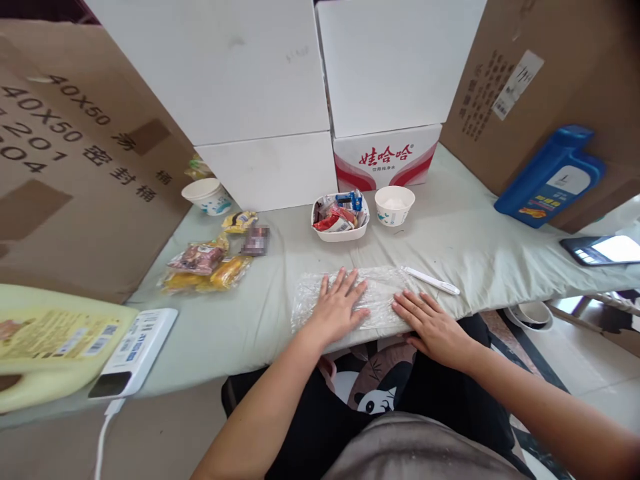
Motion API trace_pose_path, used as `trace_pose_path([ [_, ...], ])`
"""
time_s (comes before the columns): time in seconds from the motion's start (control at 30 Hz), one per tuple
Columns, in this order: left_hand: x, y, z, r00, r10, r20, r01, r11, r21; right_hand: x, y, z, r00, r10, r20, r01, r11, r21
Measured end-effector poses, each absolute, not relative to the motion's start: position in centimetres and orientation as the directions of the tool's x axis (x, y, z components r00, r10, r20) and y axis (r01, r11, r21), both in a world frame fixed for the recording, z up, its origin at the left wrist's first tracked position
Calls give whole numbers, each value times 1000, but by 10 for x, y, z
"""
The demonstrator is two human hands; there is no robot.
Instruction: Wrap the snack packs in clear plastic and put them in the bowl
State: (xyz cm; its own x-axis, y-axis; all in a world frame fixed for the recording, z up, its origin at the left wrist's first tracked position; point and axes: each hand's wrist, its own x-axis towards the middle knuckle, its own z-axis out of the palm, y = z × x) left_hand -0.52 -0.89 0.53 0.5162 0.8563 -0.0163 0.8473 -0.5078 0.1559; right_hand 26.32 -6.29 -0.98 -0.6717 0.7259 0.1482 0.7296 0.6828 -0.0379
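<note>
A clear plastic sheet or bag lies flat near the front edge of a table covered in pale green cloth. My left hand rests palm down on the sheet with fingers spread. Flat on the sheet's right end lies my right hand, fingers apart. Neither hand grips anything. A white pen-like stick lies just beyond the right hand.
Behind the sheet stand a white tray of small packets and a white paper cup. Snack bags and another cup lie at left. White and brown boxes wall the back. A blue jug, phone, power strip and yellow jug sit at the sides.
</note>
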Motion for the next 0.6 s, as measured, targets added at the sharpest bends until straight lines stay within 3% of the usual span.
trace_pose_path([
  [0.1,-58,-12,8,362,929,-75,928,-351,126,274,-66,-13,-663,726,181,729,681,-59],
  [0.2,-104,-25,14,237,971,38,964,-239,112,281,-67,-10,-654,718,239,712,690,-127],
  [0.37,-128,-64,25,304,898,318,918,-365,154,273,-55,4,-618,719,317,677,692,-249],
  [0.6,-135,-102,11,345,899,269,895,-401,193,244,-37,13,-771,596,224,534,797,-283],
])
